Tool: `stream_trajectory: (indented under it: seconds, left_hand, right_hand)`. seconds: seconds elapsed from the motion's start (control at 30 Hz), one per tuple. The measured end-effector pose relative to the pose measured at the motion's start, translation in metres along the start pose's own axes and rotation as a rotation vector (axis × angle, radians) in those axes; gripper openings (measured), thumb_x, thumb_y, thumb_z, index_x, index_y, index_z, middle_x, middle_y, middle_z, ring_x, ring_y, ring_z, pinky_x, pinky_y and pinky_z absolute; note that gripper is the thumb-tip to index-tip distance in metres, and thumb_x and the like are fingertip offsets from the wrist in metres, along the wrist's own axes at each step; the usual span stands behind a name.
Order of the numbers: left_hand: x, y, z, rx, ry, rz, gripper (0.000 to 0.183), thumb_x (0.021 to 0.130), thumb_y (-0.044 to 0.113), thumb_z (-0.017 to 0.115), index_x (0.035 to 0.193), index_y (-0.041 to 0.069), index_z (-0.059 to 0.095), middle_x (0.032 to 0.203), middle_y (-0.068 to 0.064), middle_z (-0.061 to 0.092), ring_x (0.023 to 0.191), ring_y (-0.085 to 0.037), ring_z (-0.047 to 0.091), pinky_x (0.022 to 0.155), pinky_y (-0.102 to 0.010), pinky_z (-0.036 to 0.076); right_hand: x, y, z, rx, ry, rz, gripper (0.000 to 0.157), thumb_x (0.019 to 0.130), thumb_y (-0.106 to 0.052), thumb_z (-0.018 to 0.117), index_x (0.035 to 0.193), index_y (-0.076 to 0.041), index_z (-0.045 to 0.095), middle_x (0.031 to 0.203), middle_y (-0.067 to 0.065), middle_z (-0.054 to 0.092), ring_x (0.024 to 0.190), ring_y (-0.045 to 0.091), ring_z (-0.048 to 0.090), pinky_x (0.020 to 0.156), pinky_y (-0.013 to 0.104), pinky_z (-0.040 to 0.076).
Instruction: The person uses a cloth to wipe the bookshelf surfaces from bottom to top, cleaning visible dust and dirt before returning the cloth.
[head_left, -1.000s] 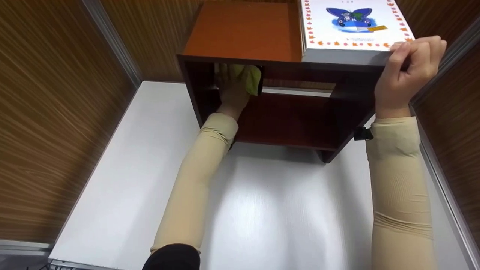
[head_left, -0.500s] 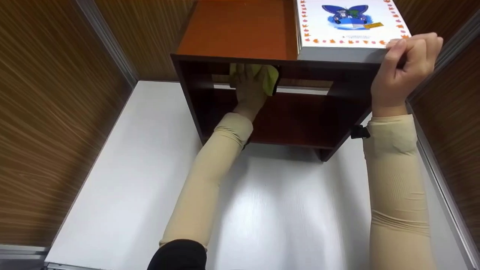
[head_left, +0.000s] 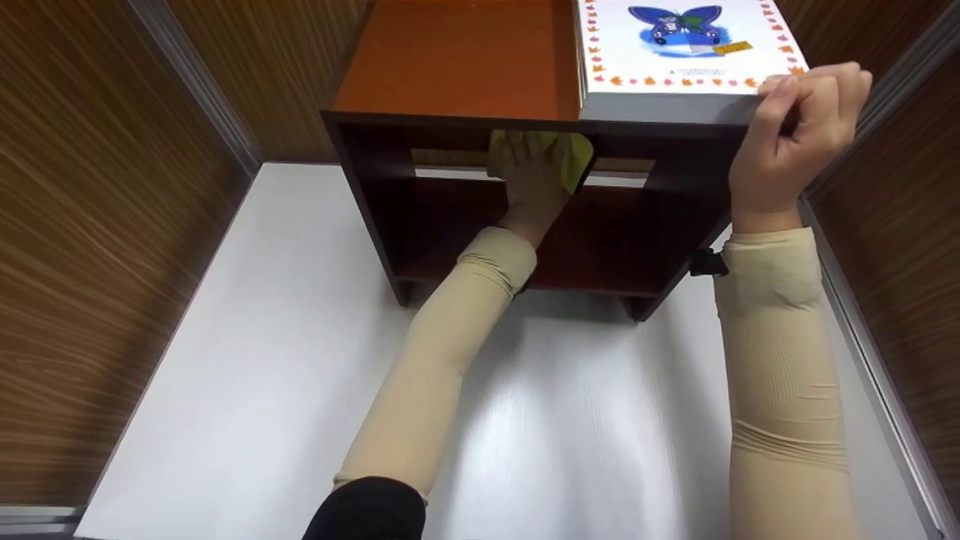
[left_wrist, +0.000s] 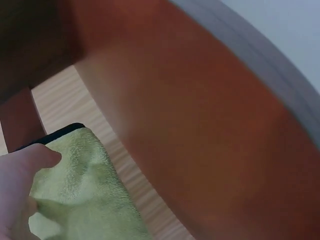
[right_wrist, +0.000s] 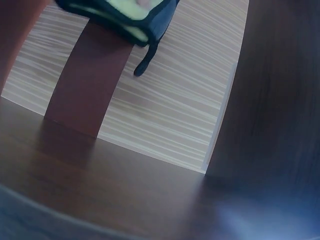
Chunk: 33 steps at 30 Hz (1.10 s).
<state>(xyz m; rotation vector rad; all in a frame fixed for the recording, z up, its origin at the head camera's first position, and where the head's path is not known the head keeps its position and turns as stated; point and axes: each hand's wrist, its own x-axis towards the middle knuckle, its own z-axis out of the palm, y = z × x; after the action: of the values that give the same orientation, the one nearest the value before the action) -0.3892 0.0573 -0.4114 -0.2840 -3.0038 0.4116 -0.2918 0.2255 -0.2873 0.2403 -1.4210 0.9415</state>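
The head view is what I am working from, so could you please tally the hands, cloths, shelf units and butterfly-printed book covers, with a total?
Hands: 2 (left hand, right hand)
Yellow-green cloth: 1
Brown shelf unit: 1
Butterfly-printed book cover: 1
Total: 5

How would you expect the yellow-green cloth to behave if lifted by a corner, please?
The cloth would probably hang floppy, since soft creases show in the left wrist view. Its fuzzy surface suggests it should not be slippery. The dark strap at its edge, dangling loose, would likely swing.
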Motion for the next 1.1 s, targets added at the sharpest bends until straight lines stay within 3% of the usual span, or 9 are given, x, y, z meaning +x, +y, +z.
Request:
stream_trajectory:
  seconds: [0.23,0.43,0.73,0.9,1.0,1.1]
  left_hand:
    - [0.003,0.023,-0.012,0.034,0.016,0.052,0.091,0.084,0.070,0.040,0.150,0.027,-0.005,0.151,-0.021,0.015,0.136,-0.044,0.013,0.108,-0.056,0.006]
    - [0.005,0.037,-0.017,0.090,-0.049,0.094,0.095,0.083,0.074,0.034,0.149,0.023,-0.012,0.153,-0.019,0.012,0.136,-0.045,0.010,0.107,-0.059,0.005]
    - [0.006,0.061,-0.027,0.120,-0.078,0.127,0.088,0.085,0.072,0.028,0.149,0.027,-0.011,0.153,-0.015,0.014,0.135,-0.042,0.012,0.107,-0.057,0.008]
    - [0.007,0.071,-0.032,0.160,-0.124,0.141,0.083,0.084,0.075,0.022,0.151,0.026,0.008,0.155,-0.007,0.010,0.137,-0.039,0.007,0.108,-0.054,0.007]
    - [0.008,0.074,-0.033,0.153,-0.115,0.144,0.081,0.085,0.074,0.023,0.150,0.028,0.011,0.155,-0.004,0.012,0.138,-0.036,0.007,0.108,-0.054,0.007]
    - [0.009,0.075,-0.033,0.145,-0.084,0.150,0.078,0.088,0.070,0.025,0.151,0.029,0.004,0.153,-0.004,0.017,0.136,-0.034,0.011,0.107,-0.053,0.010]
  right_hand:
    - [0.000,-0.003,0.000,-0.007,-0.007,0.000,0.026,0.079,-0.012,0.049,0.065,0.008,0.057,0.071,-0.021,0.041,0.077,0.001,0.039,0.081,0.024,0.032]
    - [-0.001,-0.015,0.001,-0.013,-0.025,0.026,0.027,0.080,-0.011,0.049,0.066,0.010,0.056,0.072,-0.021,0.041,0.076,0.003,0.039,0.085,0.026,0.032]
    - [-0.003,-0.015,0.000,0.009,-0.012,0.024,0.027,0.079,-0.013,0.049,0.066,0.010,0.056,0.072,-0.021,0.041,0.077,0.006,0.039,0.080,0.024,0.033]
    - [-0.002,-0.013,0.000,0.020,-0.009,0.019,0.028,0.079,-0.015,0.049,0.066,0.009,0.056,0.072,-0.021,0.041,0.076,0.010,0.041,0.078,0.024,0.033]
    - [-0.001,-0.012,-0.001,0.023,-0.008,0.017,0.028,0.079,-0.015,0.049,0.066,0.009,0.056,0.072,-0.021,0.042,0.077,0.007,0.040,0.077,0.024,0.034]
    - [0.000,-0.011,-0.002,0.025,-0.007,0.011,0.028,0.079,-0.015,0.049,0.066,0.008,0.057,0.073,-0.021,0.042,0.077,0.008,0.041,0.078,0.024,0.034]
